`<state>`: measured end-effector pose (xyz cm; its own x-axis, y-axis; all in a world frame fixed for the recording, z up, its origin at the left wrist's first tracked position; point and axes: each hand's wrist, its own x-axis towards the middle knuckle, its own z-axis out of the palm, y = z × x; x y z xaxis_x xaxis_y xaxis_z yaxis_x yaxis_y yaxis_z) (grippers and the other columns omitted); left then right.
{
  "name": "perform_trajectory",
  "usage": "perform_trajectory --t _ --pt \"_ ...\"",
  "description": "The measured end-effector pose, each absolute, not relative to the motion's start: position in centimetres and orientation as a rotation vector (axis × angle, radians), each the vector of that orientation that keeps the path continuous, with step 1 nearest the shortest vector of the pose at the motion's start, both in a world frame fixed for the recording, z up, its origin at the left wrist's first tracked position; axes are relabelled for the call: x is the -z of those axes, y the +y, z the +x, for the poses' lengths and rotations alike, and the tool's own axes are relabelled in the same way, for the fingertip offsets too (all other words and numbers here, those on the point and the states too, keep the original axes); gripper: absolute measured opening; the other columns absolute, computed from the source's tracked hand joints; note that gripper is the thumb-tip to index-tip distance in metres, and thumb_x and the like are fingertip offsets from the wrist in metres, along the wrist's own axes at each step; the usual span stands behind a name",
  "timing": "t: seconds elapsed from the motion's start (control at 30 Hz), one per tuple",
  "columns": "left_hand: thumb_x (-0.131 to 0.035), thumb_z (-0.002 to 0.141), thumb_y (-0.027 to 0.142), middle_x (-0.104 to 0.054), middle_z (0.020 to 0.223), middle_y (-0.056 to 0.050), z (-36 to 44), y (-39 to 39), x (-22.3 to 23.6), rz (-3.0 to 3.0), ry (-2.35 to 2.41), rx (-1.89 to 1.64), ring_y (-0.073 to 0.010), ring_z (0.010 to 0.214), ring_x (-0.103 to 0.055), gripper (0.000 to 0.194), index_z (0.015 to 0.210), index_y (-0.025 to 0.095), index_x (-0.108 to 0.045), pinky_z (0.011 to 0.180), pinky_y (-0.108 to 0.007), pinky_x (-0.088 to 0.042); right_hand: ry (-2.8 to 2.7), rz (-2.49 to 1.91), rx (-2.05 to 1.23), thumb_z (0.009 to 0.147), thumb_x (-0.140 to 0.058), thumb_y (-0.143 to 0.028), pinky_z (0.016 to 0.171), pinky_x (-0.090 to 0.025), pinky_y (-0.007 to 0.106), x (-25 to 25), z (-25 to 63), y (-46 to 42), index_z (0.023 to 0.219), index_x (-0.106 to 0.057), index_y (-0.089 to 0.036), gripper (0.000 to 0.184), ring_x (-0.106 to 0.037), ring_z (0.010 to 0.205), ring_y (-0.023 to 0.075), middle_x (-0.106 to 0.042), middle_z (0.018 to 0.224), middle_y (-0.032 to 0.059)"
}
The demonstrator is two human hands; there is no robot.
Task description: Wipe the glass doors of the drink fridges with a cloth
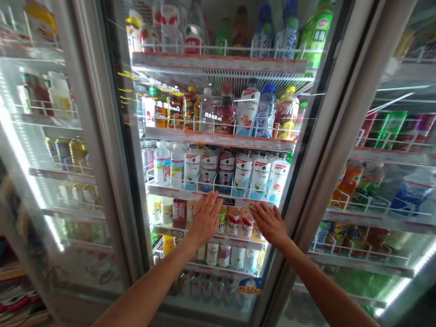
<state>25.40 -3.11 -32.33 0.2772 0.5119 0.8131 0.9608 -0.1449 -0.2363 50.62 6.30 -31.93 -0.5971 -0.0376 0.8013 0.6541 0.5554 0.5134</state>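
Both my arms reach toward the glass door [204, 309] of an upright drinks fridge. My left hand [205, 217] is held flat with its fingers stretched out, in front of the shelf of small bottles. My right hand [270, 223] is also flat, fingers extended, near the door's right side. Neither hand holds anything. Whether the palms touch the glass I cannot tell. Behind the glass, a row of white-and-blue drink bottles [243, 175] stands just above my fingertips. Red-and-white labelled bottles [233, 222] show between my hands.
Metal door frames [316, 136] run up on the right and the left [98, 136]. More drinks stand on the upper shelf [218, 63]. Neighbouring fridge sections hold cans [80, 154] at left and bottles [413, 193] at right. Lower shelves carry further bottles [211, 254].
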Motion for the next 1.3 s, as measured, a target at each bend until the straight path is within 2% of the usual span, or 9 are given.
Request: perform_trajectory --t 0.17,0.23,0.4,0.53,0.6,0.77,0.97,1.17,1.3 --pt "-0.044 0.082 0.018 -0.027 0.145 -0.013 24.2 -2.9 30.9 -1.742 -1.329 0.801 -0.0248 0.138 -0.012 0.054 0.135 0.014 -0.032 0.109 -0.048 -0.024 -1.523 -0.664 0.931 0.085 -0.043 -0.02 0.108 -0.02 0.051 25.6 47.9 7.3 0.136 -0.035 -0.019 0.052 -0.025 0.135 0.0247 -0.038 0.141 0.0123" --pt "-0.044 0.081 0.017 -0.027 0.146 -0.013 23.5 -2.9 30.5 -1.728 -1.338 0.829 -0.0245 0.138 -0.012 0.056 0.135 0.015 -0.031 0.109 -0.048 -0.023 -1.556 -0.626 0.932 0.085 -0.041 -0.018 0.109 -0.018 0.052 25.4 45.6 6.8 0.137 -0.033 -0.017 0.053 -0.02 0.137 0.0252 -0.034 0.143 0.013" --pt "-0.044 0.081 0.016 -0.022 0.147 -0.012 20.6 -3.3 30.1 -1.689 -1.357 0.852 -0.0245 0.138 -0.012 0.061 0.138 0.017 -0.025 0.11 -0.048 -0.022 -1.93 -0.324 1.09 0.083 -0.044 -0.015 0.113 -0.017 0.037 27.1 41.9 5.1 0.129 -0.044 -0.024 0.047 -0.024 0.135 0.0137 -0.045 0.137 0.0023" --pt "-0.045 0.08 0.016 -0.019 0.148 -0.011 18.6 -3.7 29.4 -1.659 -1.382 0.875 -0.0247 0.138 -0.011 0.062 0.139 0.018 -0.024 0.111 -0.048 -0.02 -1.544 -0.578 0.943 0.083 -0.045 -0.017 0.11 -0.017 0.048 23.1 41.0 6.0 0.133 -0.04 -0.018 0.05 -0.023 0.136 0.0217 -0.04 0.14 0.0109" --pt "-0.046 0.079 0.016 -0.02 0.148 -0.012 17.9 -3.8 29.1 -1.654 -1.38 0.881 -0.0249 0.138 -0.011 0.063 0.138 0.017 -0.026 0.111 -0.048 -0.019 -1.536 -0.608 0.918 0.083 -0.045 -0.017 0.11 -0.017 0.05 23.0 40.1 6.0 0.133 -0.04 -0.018 0.05 -0.021 0.136 0.023 -0.039 0.14 0.0106" --pt "-0.046 0.079 0.016 -0.021 0.147 -0.013 16.6 -4.0 28.7 -1.641 -1.397 0.873 -0.025 0.138 -0.01 0.058 0.135 0.015 -0.031 0.111 -0.048 -0.02 -2.082 -0.315 1.078 0.082 -0.044 -0.013 0.114 -0.009 0.041 26.8 38.6 5.0 0.127 -0.048 -0.024 0.046 -0.022 0.136 0.0158 -0.047 0.135 0.0024" --pt "-0.047 0.081 0.02 -0.021 0.148 -0.013 15.2 -3.7 28.5 -1.593 -1.413 0.9 -0.0253 0.138 -0.011 0.057 0.136 0.016 -0.03 0.11 -0.048 -0.02 -1.521 -0.608 0.926 0.084 -0.044 -0.02 0.11 -0.016 0.049 20.8 38.2 6.1 0.134 -0.037 -0.018 0.051 -0.021 0.136 0.0224 -0.038 0.14 0.0113" --pt "-0.046 0.082 0.02 -0.021 0.147 -0.014 13.3 -4.0 28.0 -1.555 -1.412 0.931 -0.0261 0.138 -0.013 0.057 0.136 0.016 -0.031 0.109 -0.047 -0.022 -2.112 -0.228 1.115 0.082 -0.046 -0.015 0.114 -0.011 0.042 25.9 35.0 4.4 0.127 -0.046 -0.021 0.046 -0.02 0.137 0.0169 -0.045 0.137 0.004" --pt "-0.045 0.083 0.022 -0.019 0.148 -0.014 11.4 -4.1 27.0 -1.5 -1.401 0.969 -0.0264 0.138 -0.012 0.058 0.138 0.016 -0.027 0.11 -0.048 -0.021 -1.795 -0.466 0.999 0.085 -0.043 -0.018 0.112 -0.013 0.047 21.1 34.0 4.8 0.132 -0.04 -0.021 0.048 -0.022 0.136 0.0201 -0.042 0.139 0.0066"
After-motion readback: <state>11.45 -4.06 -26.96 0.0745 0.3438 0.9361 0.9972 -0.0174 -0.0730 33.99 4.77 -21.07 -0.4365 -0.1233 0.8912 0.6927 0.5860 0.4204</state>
